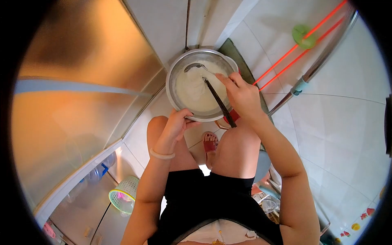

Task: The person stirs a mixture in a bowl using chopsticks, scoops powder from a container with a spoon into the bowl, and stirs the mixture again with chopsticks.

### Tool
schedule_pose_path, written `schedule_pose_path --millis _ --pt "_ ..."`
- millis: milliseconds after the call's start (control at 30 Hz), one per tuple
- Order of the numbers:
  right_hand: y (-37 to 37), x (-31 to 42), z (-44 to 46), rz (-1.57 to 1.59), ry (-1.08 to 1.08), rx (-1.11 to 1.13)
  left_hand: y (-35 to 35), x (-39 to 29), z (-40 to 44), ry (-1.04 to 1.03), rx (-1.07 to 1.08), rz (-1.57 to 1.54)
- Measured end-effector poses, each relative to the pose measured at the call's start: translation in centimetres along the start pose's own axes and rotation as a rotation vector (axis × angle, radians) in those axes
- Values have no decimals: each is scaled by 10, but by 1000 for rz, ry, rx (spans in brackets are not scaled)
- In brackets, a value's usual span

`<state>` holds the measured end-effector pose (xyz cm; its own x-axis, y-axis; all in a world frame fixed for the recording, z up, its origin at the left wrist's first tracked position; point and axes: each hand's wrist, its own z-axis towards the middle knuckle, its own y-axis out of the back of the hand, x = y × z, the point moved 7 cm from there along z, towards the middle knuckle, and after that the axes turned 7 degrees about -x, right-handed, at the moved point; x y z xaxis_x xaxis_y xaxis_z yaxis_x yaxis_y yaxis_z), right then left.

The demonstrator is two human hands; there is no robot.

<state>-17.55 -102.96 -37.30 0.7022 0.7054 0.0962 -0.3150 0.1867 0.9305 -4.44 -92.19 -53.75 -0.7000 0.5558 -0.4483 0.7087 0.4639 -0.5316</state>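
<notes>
A metal basin holds a pale, creamy white batter. My left hand grips the basin's near left rim, thumb on top and fingers beneath. A metal spoon lies over the batter toward the far side, its handle pinched in my right hand. Dark chopsticks slant from the batter over the near right rim, their outer ends by my right knee. Part of the spoon's handle is hidden by my fingers.
An orange-lit cabinet panel stands at left, with a pale green basket below. At right, red poles with a green disc and a metal pole lean by the tiled wall. A red slipper shows below.
</notes>
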Motion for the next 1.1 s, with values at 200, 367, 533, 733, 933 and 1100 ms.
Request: schedule_pose_path --millis 200,367,533,733,933,1100 --pt "4 -5 -7 17 12 -49 -3 0 -1 -3 2 -9" --pt "15 -42 -9 389 -351 -60 11 8 -3 -27 -85 30" --pt "-6 -104 -19 235 -511 25 34 23 -14 -4 -97 -23" --pt "-119 -132 -17 -83 -494 345 56 38 -26 4 -187 -30" --pt "-201 -137 -8 -136 -448 363 73 45 -35 29 -230 -7" --pt "-257 -150 -24 148 -485 496 66 40 -44 -26 -288 -40"
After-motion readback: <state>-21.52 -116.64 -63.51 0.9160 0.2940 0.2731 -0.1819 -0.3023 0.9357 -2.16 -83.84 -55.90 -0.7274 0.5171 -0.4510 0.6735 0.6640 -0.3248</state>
